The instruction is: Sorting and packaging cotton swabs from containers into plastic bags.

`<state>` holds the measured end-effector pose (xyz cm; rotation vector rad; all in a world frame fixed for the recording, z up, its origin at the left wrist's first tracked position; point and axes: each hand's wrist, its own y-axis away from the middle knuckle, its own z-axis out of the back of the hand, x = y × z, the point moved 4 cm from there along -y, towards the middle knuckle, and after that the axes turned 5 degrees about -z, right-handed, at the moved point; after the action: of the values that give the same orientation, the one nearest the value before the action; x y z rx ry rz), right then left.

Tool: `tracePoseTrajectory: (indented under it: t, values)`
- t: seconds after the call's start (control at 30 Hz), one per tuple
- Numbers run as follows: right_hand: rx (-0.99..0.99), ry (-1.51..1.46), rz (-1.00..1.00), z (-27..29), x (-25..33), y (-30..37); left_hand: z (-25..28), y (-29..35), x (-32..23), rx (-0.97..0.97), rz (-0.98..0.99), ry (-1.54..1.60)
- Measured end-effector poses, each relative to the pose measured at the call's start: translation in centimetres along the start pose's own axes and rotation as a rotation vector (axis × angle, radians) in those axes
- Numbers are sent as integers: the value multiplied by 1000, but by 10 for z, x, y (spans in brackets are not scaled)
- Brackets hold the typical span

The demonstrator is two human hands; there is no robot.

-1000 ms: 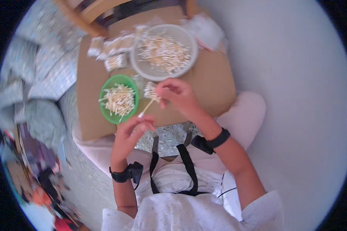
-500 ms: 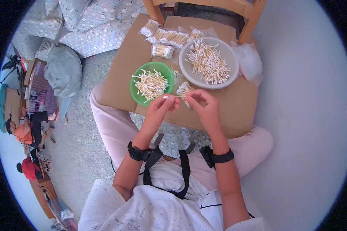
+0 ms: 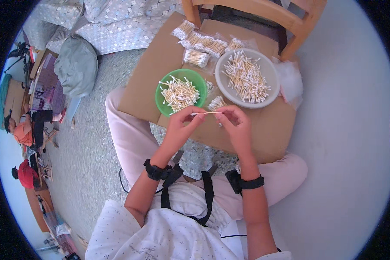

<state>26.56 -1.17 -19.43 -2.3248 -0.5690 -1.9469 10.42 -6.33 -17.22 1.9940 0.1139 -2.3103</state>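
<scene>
A single cotton swab (image 3: 210, 113) stretches level between my two hands. My left hand (image 3: 183, 123) pinches one end of it between thumb and fingers, and my right hand (image 3: 237, 125) pinches the other end. Just beyond the left hand sits a green bowl (image 3: 158, 96) heaped with loose cotton swabs (image 3: 180, 93). Behind the right hand is a larger pale grey bowl (image 3: 270, 100), also piled with swabs (image 3: 247, 77). A small bunch of swabs (image 3: 216, 103) lies on the cardboard between the bowls, partly hidden by my right hand.
Cardboard (image 3: 147, 82) covers the surface in front of a wooden chair back (image 3: 255, 15). Several bagged bundles of swabs (image 3: 206, 44) lie at its far side. A clear plastic bag (image 3: 291, 80) rests right of the grey bowl. Two seated people (image 3: 24, 130) are at far left.
The view has shifted, so the bowls and cardboard appear farther right. The left fingers have turned and the swab now shows more fully between both hands.
</scene>
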Motion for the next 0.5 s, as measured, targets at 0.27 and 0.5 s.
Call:
tracePoseTrajectory:
  t: [0.27,0.5]
  values:
    - [-53,268,161,6,11,1,0,0,3,-160,16,139]
    - [21,252,313,11,16,6,-2,5,8,-104,-43,116]
